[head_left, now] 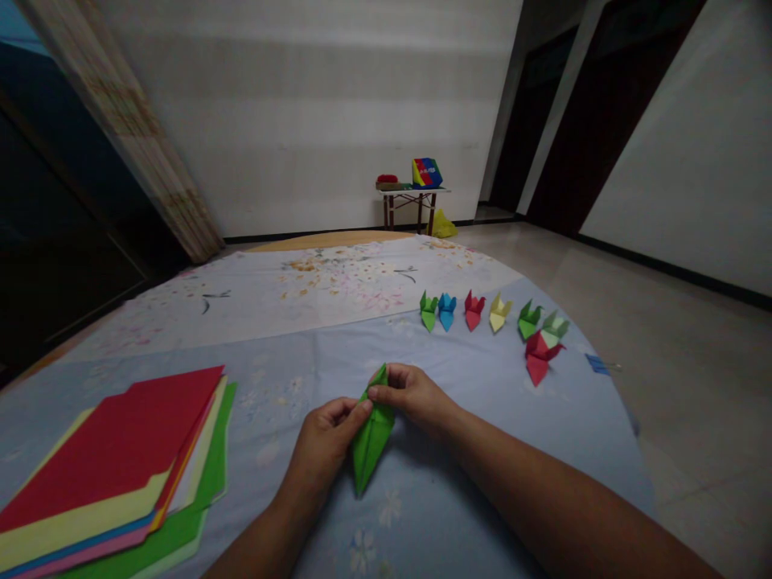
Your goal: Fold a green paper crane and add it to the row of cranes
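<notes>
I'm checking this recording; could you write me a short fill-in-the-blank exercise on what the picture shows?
1. The left hand and the right hand both hold a folded paper whose colour is ____.
2. The top sheet of the paper stack is coloured ____.
3. From the person's viewpoint, the paper stack lies to the ____ of both hands.
4. Of the paper birds, exactly ____ are red.

Missing words: green; red; left; two.

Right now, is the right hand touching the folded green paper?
Touching: the head view shows the right hand pinching the folded green paper near its upper tip.
</notes>
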Tool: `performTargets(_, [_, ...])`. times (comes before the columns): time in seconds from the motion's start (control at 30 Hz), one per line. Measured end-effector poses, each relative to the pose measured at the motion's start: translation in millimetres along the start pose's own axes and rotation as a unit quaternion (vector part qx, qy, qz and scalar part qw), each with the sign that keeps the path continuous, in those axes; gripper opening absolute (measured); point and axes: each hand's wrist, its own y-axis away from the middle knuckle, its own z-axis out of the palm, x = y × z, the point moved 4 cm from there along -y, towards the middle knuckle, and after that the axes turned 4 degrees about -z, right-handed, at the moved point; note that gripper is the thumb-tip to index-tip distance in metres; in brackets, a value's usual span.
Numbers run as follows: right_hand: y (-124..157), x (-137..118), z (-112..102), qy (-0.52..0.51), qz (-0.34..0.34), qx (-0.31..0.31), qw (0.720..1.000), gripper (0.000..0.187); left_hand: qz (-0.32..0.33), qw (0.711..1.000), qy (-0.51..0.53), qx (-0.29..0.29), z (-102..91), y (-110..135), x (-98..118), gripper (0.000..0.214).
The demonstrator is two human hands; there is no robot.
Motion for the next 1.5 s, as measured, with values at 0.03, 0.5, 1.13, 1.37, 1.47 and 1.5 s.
performTargets(0.03, [0, 0, 1, -0.002, 0.003, 0.004, 1.0, 0.031, 0.003, 1.0, -0.001, 0.004, -0.3, 0, 0, 0.03])
performTargets(0.5, [5, -3, 3, 0.002, 0.04, 0.024, 0.999, 0.038, -0.049, 0.997, 0.058, -0.018, 8.2, 5, -3, 0.031])
performTargets(1.13, [5, -2, 4, 0.03, 0.046, 0.029, 0.998, 0.041, -0.006, 0.998, -0.042, -0.038, 5.7, 2, -3, 0.037])
performTargets(1.37, [5, -1, 4, 0.032, 0.058, 0.023, 0.998, 0.041, 0.03, 0.998, -0.056, -0.008, 5.4, 7, 5, 0.036])
performTargets(1.47, [5, -2, 3, 0.035, 0.056, 0.031, 0.997, 0.041, 0.039, 0.997, -0.064, -0.004, 6.1, 8, 7, 0.035])
performTargets(1.5, [5, -3, 3, 0.036, 0.055, 0.033, 0.997, 0.042, 0.039, 0.997, -0.066, -0.004, 6.5, 8, 8, 0.034])
